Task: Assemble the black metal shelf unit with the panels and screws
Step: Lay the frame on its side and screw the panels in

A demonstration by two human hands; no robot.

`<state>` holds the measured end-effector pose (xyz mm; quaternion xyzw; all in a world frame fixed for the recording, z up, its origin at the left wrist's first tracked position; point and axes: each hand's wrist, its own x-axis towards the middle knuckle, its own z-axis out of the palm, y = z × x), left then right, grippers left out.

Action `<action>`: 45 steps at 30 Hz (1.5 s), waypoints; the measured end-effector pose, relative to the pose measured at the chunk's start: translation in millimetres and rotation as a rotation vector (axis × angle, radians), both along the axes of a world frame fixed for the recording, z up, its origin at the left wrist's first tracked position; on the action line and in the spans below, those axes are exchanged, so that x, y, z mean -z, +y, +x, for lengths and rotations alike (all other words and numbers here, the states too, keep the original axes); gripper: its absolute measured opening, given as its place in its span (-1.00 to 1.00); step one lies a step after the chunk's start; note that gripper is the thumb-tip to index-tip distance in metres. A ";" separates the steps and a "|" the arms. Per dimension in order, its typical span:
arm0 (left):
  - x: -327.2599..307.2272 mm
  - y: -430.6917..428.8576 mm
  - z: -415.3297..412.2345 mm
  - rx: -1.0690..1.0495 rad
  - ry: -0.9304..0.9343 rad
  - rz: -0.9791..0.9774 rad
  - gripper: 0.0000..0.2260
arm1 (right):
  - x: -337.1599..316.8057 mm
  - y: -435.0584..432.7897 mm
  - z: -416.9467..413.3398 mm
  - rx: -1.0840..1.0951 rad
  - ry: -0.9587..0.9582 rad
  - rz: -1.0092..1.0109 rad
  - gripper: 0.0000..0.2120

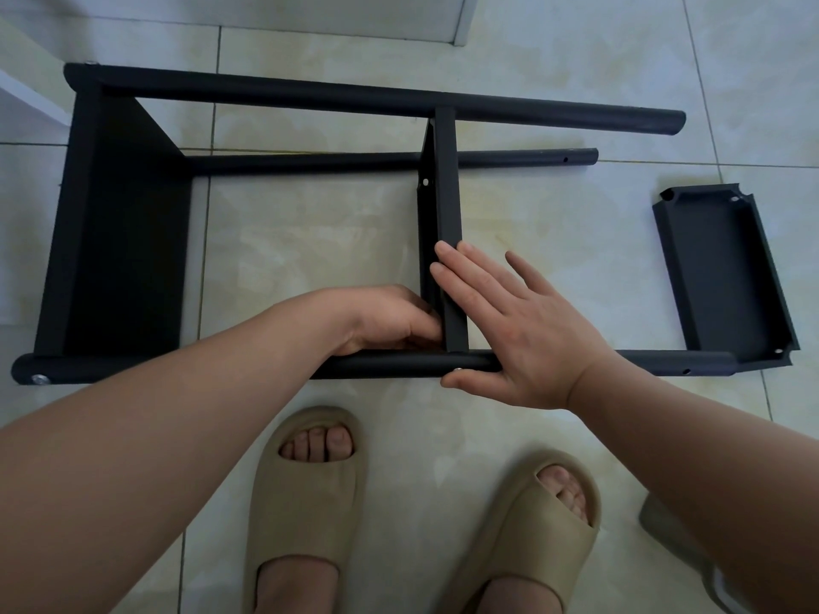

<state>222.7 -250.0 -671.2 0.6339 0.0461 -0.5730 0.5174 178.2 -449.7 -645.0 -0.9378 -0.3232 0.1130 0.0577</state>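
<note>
Middle shelf panel (445, 192): likely stiff, light steel; grasp its flange. Lies beneath the spread, flat right hand (523, 334); left hand (390, 321) curled alongside, grip unclear.

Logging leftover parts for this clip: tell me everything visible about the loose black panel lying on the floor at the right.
The loose panel is a black, matte, metal-looking rectangular tray with turned-up rims and notched corners. Small pale spots, likely screw holes, show at two corners. It lies flat on the tiled floor, open side up and slightly skewed. Its near corner sits by the end of the near post; contact there is unclear. Nothing else touches it.
</note>
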 end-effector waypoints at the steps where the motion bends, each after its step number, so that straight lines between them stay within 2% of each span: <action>1: 0.5 0.2 0.2 0.003 0.006 0.000 -0.79 | 0.3 0.0 -0.1 -0.001 0.000 -0.002 -0.05; 4: 0.7 2.1 0.7 -0.027 0.050 -0.054 -0.87 | 1.1 -0.1 0.0 -0.002 -0.005 0.004 -0.05; 9: 0.8 3.1 1.7 -0.075 0.120 -0.121 -0.78 | 0.9 -0.7 0.3 -0.005 -0.010 0.004 -0.05; 13: -1.2 0.4 0.6 -0.003 0.036 -0.054 -0.86 | 1.3 -0.8 0.2 -0.003 -0.014 0.009 -0.05; 16: 1.6 1.4 0.2 -0.039 0.054 -0.068 -0.87 | 1.9 -1.1 0.0 -0.004 -0.016 0.011 -0.06; 22: 0.3 3.1 1.5 -0.024 0.104 -0.096 -0.70 | 2.5 -1.0 -0.5 -0.004 -0.020 0.004 -0.05; 28: 2.2 1.4 0.0 -0.029 0.034 -0.036 -0.87 | 3.4 -1.6 -1.0 -0.013 -0.047 -0.006 -0.03; 32: 3.8 4.0 2.0 -0.065 0.100 -0.081 -0.77 | 4.1 -1.9 -0.3 0.010 -0.048 -0.022 0.03; 35: 0.1 2.6 2.0 -0.066 0.146 -0.116 -0.81 | 3.7 -2.2 -0.3 0.005 -0.057 -0.029 0.03; 39: 0.9 -0.2 0.3 -0.047 0.046 -0.055 -0.82 | 3.9 -1.5 -0.5 -0.001 -0.077 -0.043 0.03; 42: 0.7 0.2 0.3 -0.044 0.051 -0.047 -0.83 | 4.4 -1.6 -0.7 -0.006 -0.098 -0.037 0.02; 45: 0.7 1.7 1.0 -0.052 0.062 -0.049 -0.76 | 4.4 -2.1 -0.4 -0.014 -0.109 -0.038 0.01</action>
